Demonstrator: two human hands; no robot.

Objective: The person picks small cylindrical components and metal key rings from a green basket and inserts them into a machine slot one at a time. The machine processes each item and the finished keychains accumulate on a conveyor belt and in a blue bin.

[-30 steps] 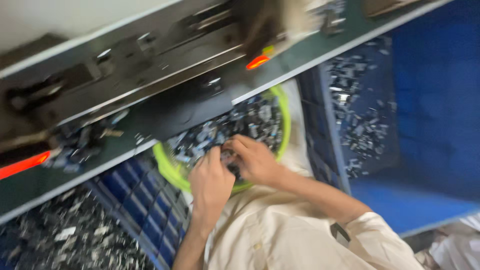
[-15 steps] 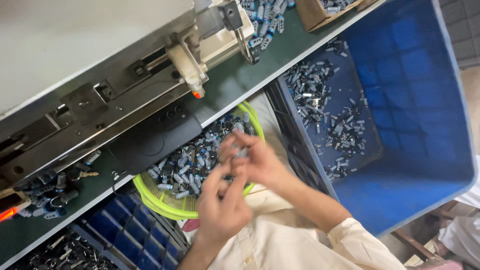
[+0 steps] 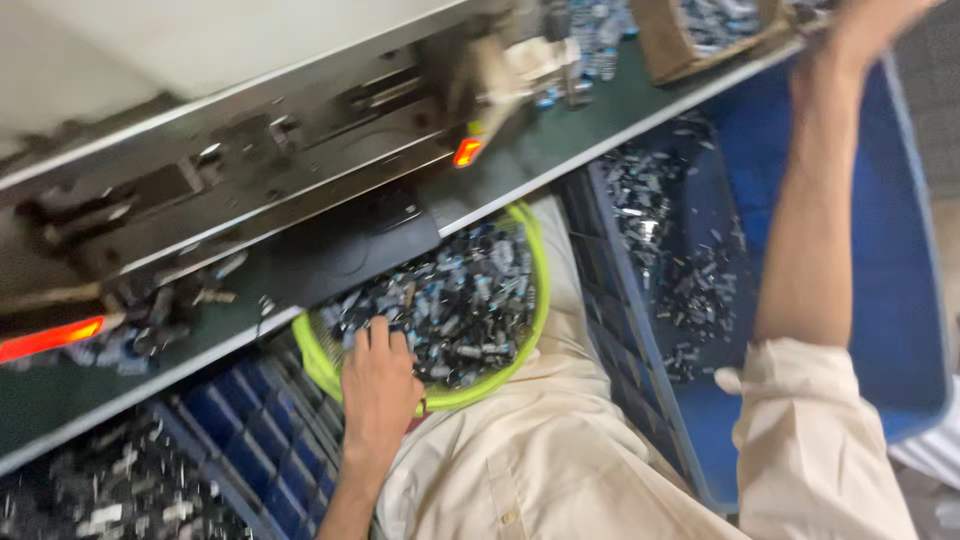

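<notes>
Left hand [image 3: 378, 385] lay flat and open on the small metal parts [image 3: 455, 305] heaped in my green basket [image 3: 535, 300]. Right hand [image 3: 875, 25] was way up by the cardboard box [image 3: 665, 45], too blurry to tell its grip.

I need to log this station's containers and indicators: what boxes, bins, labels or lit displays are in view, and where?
Cardboard box: top edge, brown, open, small parts inside.
Blue crate: right side, large, blue plastic, loose parts scattered in it.
Green basket: centre, round, lime rim, full of small parts; left hand rests in it.
Orange light: on the machine, small, glowing.
Red light: left edge, elongated.
No readable labels or screens.
</notes>
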